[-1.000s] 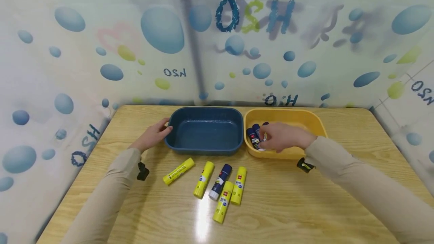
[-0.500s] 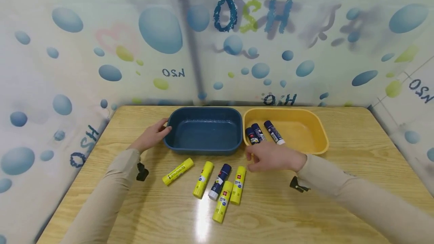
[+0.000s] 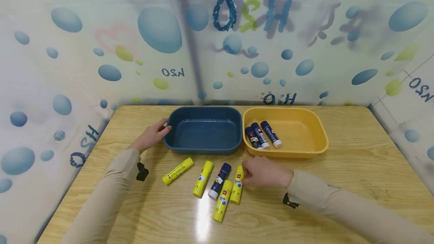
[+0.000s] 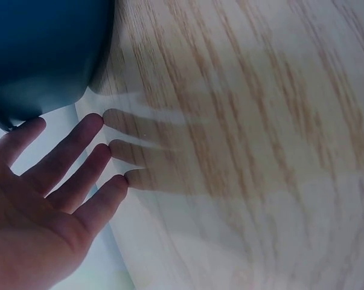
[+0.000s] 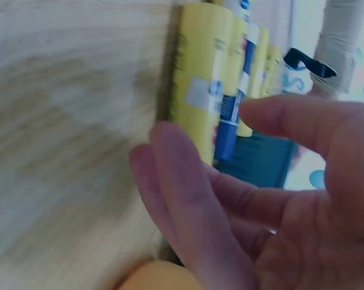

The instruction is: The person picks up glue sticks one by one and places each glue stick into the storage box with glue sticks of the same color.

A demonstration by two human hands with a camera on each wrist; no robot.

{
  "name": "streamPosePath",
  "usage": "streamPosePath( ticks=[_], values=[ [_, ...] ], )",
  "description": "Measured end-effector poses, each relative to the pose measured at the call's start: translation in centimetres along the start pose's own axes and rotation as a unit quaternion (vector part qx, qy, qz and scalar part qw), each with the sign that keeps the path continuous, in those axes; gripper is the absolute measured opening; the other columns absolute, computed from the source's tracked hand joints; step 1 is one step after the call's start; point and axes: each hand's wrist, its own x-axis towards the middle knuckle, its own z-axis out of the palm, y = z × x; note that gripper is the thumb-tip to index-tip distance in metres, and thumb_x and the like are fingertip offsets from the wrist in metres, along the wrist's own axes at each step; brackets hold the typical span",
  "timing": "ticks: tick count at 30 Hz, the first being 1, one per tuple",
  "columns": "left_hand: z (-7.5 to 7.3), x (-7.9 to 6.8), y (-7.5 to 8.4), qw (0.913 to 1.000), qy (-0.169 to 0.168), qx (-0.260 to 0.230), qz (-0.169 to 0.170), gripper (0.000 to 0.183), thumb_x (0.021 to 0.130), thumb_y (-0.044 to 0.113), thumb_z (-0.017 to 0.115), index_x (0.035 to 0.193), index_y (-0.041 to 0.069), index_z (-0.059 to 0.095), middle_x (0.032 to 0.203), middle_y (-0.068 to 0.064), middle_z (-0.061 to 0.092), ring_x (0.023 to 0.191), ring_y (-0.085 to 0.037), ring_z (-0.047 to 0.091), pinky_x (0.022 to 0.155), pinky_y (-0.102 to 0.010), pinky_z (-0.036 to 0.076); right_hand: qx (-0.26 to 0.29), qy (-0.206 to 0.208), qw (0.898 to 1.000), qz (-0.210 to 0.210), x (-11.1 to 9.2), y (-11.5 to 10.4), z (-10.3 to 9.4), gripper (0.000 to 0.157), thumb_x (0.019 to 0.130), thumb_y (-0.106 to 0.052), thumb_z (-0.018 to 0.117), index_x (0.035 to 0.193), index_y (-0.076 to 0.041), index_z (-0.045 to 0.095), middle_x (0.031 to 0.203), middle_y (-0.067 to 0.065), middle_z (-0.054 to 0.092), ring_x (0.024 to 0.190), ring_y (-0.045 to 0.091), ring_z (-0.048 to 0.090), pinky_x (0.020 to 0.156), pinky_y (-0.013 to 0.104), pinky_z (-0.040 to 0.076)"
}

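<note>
The left hand (image 3: 150, 136) rested at the left end of the blue bin (image 3: 205, 134), fingers spread and nearly straight, touching its wall. On the near side of the blue bin, past its right corner, the right hand (image 3: 268, 172) was back-up, thumb and bent fingers parted at a yellow glue stick (image 3: 236, 193) on the tabletop (image 3: 271, 221). Right of the blue bin, a yellow bin (image 3: 300, 133) held three dark blue glue sticks (image 3: 260, 136).
</note>
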Motion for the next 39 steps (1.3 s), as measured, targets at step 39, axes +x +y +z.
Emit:
streamPosePath(
  ticks=[39],
  values=[
    [0.0,-0.3,0.2,0.9999,-0.009,0.003,-0.005,0.052,0.106,0.028,0.039,0.148,-0.001,0.031,0.135,-0.032,0.046,0.121,-0.045,0.047,0.096,-0.057,0.039,0.018,0.04,0.999,-0.002,1.0,0.6,2.5,0.023,0.089,-0.018,0.067,0.107,-0.013,0.054,0.08,-0.002,0.054,0.064,0.012,0.051,0.057,0.029,0.045]
  ],
)
